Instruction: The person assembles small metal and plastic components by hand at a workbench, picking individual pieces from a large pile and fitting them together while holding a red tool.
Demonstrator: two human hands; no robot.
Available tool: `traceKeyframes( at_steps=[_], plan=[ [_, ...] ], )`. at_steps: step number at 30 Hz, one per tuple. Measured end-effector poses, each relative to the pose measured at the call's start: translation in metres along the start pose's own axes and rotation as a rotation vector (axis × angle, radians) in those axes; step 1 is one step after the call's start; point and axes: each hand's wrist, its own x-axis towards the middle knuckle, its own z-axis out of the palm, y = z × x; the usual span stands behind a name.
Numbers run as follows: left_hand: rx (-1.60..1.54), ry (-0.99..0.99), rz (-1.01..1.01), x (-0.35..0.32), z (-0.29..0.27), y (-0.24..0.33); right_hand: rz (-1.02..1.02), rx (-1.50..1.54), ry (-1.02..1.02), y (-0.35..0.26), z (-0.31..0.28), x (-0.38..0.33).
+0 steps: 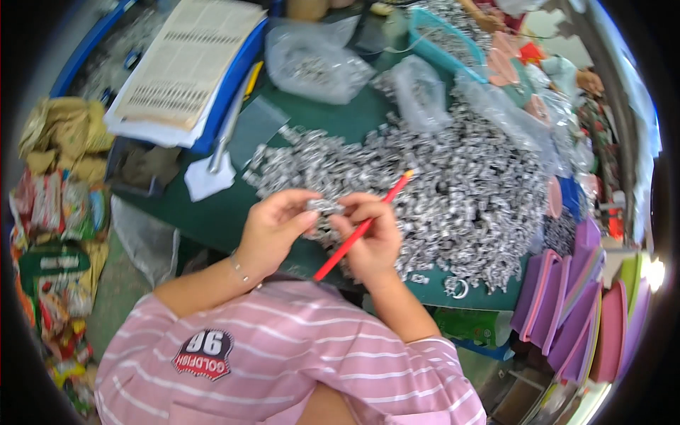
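Observation:
In front of my chest, my left hand (273, 230) is closed, pinching a small silver metal piece (324, 206) between thumb and fingers. My right hand (375, 244) touches the other end of that piece with its fingertips. A slim red pencil (341, 256) with a yellowish tip is also held in my right hand, slanting up to the right. Just beyond both hands a wide heap of small silver metal pieces (467, 191) covers much of the green table (212, 212). The exact shape of the held piece is blurred.
Clear plastic bags (312, 60) and a turquoise basket (439, 35) with metal pieces stand farther back. Papers (188, 64) lie on a blue holder at left, by a metal rod (225, 134) on white paper. Purple bins (559, 297) are at right; packets (64, 205) at far left.

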Motion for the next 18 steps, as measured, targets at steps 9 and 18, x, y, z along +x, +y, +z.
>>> traceKeyframes(
  at_steps=[9, 18],
  plan=[
    [-0.015, -0.065, 0.181, -0.0046, -0.002, -0.0034, 0.224, 0.531, 0.002, 0.0044, 0.0016, -0.0064],
    [-0.137, -0.11, 0.118, -0.0056, -0.0013, -0.0038, 0.307, 0.515, -0.001, -0.0004, -0.0039, -0.0083]
  ],
)
